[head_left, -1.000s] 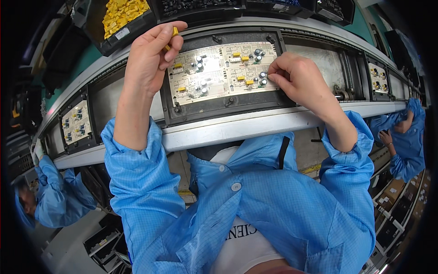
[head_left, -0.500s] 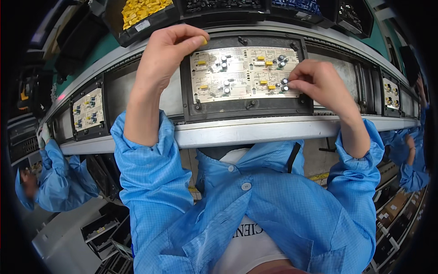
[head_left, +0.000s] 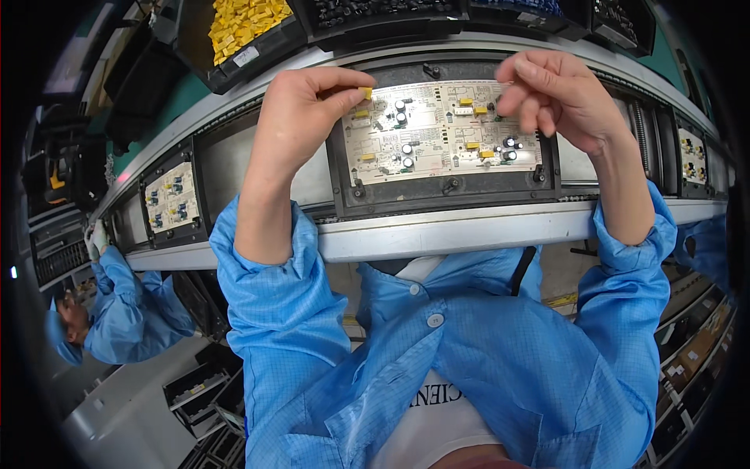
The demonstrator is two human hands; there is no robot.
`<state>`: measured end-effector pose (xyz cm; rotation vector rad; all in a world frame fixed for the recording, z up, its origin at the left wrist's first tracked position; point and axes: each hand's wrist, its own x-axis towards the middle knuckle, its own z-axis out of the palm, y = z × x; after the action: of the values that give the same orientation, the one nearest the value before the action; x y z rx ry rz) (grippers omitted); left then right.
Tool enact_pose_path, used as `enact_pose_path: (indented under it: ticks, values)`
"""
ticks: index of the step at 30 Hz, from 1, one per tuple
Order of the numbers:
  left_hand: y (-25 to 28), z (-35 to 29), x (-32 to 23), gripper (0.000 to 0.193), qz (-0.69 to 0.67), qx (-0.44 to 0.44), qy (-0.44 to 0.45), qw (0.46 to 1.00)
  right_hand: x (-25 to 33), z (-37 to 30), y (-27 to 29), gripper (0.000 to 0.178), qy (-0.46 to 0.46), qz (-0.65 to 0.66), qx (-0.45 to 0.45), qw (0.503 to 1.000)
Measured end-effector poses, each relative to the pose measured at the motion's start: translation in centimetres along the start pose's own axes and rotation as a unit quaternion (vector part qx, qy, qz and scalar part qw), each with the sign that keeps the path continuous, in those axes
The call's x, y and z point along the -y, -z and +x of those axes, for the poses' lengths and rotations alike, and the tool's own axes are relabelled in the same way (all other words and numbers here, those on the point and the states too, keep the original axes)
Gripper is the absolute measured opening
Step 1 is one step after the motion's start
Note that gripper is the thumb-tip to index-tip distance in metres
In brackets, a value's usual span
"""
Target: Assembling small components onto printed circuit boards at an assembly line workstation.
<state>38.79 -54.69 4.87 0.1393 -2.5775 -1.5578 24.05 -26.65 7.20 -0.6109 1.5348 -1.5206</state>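
Jacket [head_left: 500,344]: bright blue, slightly glossy, crossed by a fine grid of darker lines.
Sleeves [head_left: 289,313]: same cloth, bunched into thick folds and pushed well up the forearms [head_left: 266,211].
Buttons [head_left: 435,320]: round, pale, two visible down the front.
Flaps [head_left: 574,445]: angular, stitched, one each side of the chest (collar or pocket, cannot tell).
Strip [head_left: 522,271]: narrow, black, near the hem.
Shirt [head_left: 426,418]: white, dark capital lettering [head_left: 441,396] across the front.

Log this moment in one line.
left hand: pinching yellow part, upper left of board | right hand: over upper right, grip unclear | black frame: around board
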Motion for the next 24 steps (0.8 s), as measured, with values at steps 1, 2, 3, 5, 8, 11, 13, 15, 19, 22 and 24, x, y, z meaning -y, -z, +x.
enact_pose_path:
  ticks: [1, 2, 3, 5, 8, 11, 13, 15, 19, 22, 24]
  values:
    - [0.1, -0.1, -0.3, 0.022, 0.021, 0.001, -0.001, 1.000, 0.0, 0.0, 0.1, 0.028, 0.001, 0.004, -0.003, 1.000]
    - [0.1, -0.2, -0.5, 0.022, 0.024, 0.006, -0.001, 1.000, 0.1, -0.1, 0.1, 0.028, -0.008, 0.008, 0.006, 1.000]
    - [0.2, -0.3, -0.7, 0.020, 0.007, 0.007, 0.008, 1.000, 0.1, -0.2, 0.2, 0.029, -0.018, 0.012, 0.015, 1.000]
    - [0.0, -0.2, -1.1, 0.018, -0.013, 0.012, 0.017, 1.000, -0.1, -0.4, 0.3, 0.027, 0.001, 0.000, 0.009, 1.000]
    - [-0.2, 0.0, -1.4, 0.013, 0.011, 0.003, 0.016, 1.000, 0.3, -0.7, -1.4, 0.026, 0.088, -0.078, -0.015, 0.993]
    - [-0.3, 0.5, -0.9, 0.013, 0.007, -0.005, 0.009, 1.000, 2.5, -2.5, -6.6, 0.015, 0.266, -0.274, -0.047, 0.923]
    - [0.0, 0.4, -0.4, 0.013, -0.020, -0.007, 0.009, 1.000, 4.3, -4.4, -8.8, 0.018, 0.432, -0.494, 0.054, 0.753]
    - [0.4, -0.2, -0.1, 0.012, -0.005, -0.009, 0.019, 1.000, 4.5, -3.2, -11.4, 0.018, 0.427, -0.482, 0.064, 0.763]
    - [0.3, 0.2, 0.1, 0.013, -0.051, -0.007, 0.029, 0.998, 5.5, -7.3, -8.0, 0.016, 0.427, -0.486, 0.085, 0.758]
    - [0.2, 0.8, -0.2, 0.013, -0.021, -0.014, 0.032, 0.999, 7.2, -5.2, -9.5, 0.016, 0.427, -0.489, 0.100, 0.754]
    - [-0.2, 1.0, -0.4, 0.013, -0.040, -0.013, 0.026, 0.999, 7.8, -5.3, -10.5, 0.015, 0.418, -0.491, 0.107, 0.757]
